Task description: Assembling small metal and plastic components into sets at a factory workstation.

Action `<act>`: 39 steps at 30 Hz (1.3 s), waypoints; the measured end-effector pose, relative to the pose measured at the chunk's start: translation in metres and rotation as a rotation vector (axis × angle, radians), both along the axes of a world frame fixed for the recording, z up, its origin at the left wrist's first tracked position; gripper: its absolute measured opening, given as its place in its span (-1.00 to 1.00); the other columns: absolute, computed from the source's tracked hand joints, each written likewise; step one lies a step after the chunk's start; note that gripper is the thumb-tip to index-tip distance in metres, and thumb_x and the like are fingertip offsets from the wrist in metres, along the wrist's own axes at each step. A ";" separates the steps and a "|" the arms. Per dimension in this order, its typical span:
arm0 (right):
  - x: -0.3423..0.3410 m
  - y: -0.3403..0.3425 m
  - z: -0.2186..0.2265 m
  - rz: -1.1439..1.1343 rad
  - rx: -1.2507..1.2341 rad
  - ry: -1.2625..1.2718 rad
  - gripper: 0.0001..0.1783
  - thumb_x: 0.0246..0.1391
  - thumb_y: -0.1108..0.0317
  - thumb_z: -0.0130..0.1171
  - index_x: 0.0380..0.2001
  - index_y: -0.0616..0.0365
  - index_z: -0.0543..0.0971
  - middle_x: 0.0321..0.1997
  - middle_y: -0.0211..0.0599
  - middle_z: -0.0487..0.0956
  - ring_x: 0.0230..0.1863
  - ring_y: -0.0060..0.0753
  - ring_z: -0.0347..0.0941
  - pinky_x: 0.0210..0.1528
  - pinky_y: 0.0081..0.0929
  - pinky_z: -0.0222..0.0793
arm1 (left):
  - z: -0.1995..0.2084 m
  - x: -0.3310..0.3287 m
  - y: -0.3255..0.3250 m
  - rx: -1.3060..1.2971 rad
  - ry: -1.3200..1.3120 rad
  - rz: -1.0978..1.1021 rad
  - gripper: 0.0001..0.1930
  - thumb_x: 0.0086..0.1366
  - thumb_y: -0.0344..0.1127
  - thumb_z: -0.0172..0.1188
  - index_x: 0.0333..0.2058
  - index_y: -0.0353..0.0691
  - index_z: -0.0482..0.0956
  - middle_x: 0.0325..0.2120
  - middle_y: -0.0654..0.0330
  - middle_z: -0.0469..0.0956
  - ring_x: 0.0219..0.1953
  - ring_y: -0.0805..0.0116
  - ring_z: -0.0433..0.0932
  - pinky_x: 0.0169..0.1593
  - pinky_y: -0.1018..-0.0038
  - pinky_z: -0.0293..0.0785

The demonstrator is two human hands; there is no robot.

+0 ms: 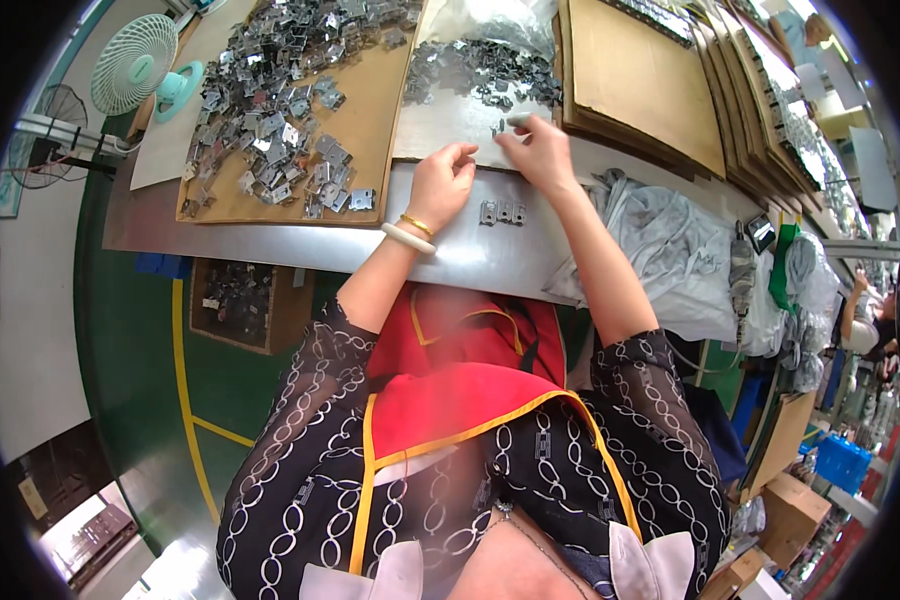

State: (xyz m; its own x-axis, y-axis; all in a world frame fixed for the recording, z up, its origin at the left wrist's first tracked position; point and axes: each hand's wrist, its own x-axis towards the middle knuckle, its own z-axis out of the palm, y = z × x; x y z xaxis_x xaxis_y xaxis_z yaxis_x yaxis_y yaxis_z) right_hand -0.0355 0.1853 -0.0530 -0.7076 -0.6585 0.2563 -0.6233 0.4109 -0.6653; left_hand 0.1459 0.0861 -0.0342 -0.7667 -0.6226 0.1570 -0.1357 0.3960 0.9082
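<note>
My right hand (540,155) reaches over a pale sheet, thumb and finger pinched at a small grey metal part (499,128). Beyond it, a heap of small dark metal parts (490,70) lies on the same sheet. My left hand (444,186), with bangles at the wrist, is near the sheet's front edge, its fingers curled together; whatever they may hold is too small to make out. Between my forearms, a short row of small metal pieces (503,213) rests on the steel tabletop (450,250). To the left, many flat silver metal plates (280,140) are piled on a cardboard sheet (370,120).
Stacked cardboard sheets (650,80) stand at the far right. Grey plastic bags (660,235) lie right of my forearm. A pale green fan (135,65) is at the far left. Below the table edge is a box of dark parts (245,305).
</note>
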 end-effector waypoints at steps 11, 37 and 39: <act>-0.018 -0.022 0.001 -0.066 0.067 -0.023 -0.64 0.02 0.10 0.37 -0.33 0.23 0.70 -0.30 0.01 0.69 -0.27 -0.04 0.67 -0.15 -0.18 0.55 | 0.001 0.017 -0.024 0.047 0.015 0.045 -0.69 0.36 -0.42 0.24 0.05 -0.33 0.63 -0.23 0.12 0.72 -0.22 0.42 0.68 -0.07 0.47 0.59; 0.064 0.049 0.065 0.306 -0.229 -1.423 -0.81 0.30 0.41 0.26 -0.10 0.28 0.62 -0.26 -0.31 0.67 -0.39 -0.59 0.53 -0.37 -0.62 0.46 | 0.026 0.046 0.007 0.470 0.231 -0.305 -0.86 0.36 -0.45 0.29 -0.14 -0.35 0.67 -0.30 0.22 0.68 -0.23 0.47 0.66 -0.13 0.51 0.64; 0.074 0.050 0.061 0.212 -0.297 -1.409 -0.78 0.31 0.41 0.24 -0.05 0.29 0.61 -0.26 -0.33 0.66 -0.36 -0.58 0.55 -0.36 -0.63 0.47 | 0.029 0.047 0.016 0.587 0.217 -0.224 -0.90 0.41 -0.44 0.26 -0.18 -0.35 0.67 -0.30 0.20 0.69 -0.32 0.45 0.68 -0.21 0.50 0.67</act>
State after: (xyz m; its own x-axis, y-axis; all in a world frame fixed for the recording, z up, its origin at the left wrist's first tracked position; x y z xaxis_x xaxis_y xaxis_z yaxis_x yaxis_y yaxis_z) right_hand 0.0386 0.2353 0.0084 -0.3806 -0.8281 -0.4116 0.5745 0.1371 -0.8069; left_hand 0.1932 0.1018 -0.0056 -0.8765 -0.4814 0.0059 0.1028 -0.1751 0.9792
